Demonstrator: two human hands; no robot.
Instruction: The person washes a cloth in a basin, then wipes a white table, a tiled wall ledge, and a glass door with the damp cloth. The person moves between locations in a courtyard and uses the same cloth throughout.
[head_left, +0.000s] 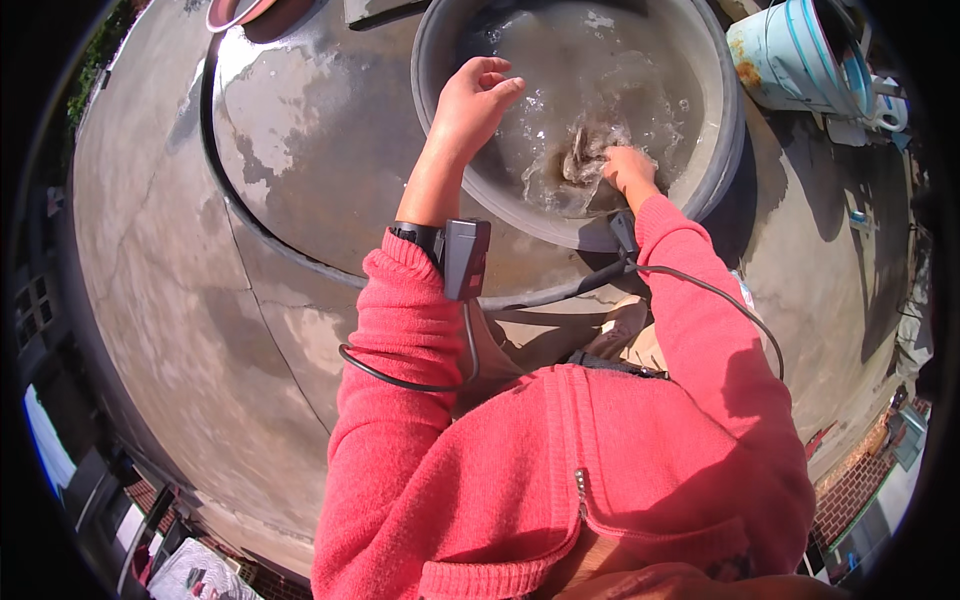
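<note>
A large round grey tub (725, 130) holds murky grey-brown water (560, 60). My left hand (478, 98) hovers over the tub's left rim, fingers loosely bent and thumb apart, with nothing in it. Low in the tub on the right side, my right hand (632, 176) reaches into the water. Its fingers are hidden by splashing water and a crumpled, brownish wet mass (592, 158) beside them. I cannot tell whether the mass is cloth or churned water, nor whether the hand grips it.
A dark hose (228, 195) curves across the wet concrete floor (160, 250) and passes in front of the tub. At the upper right lies a pale blue bucket (790, 60) with rusty stains. A reddish basin (240, 12) stands at the upper left. Cables (715, 290) run along both my sleeves.
</note>
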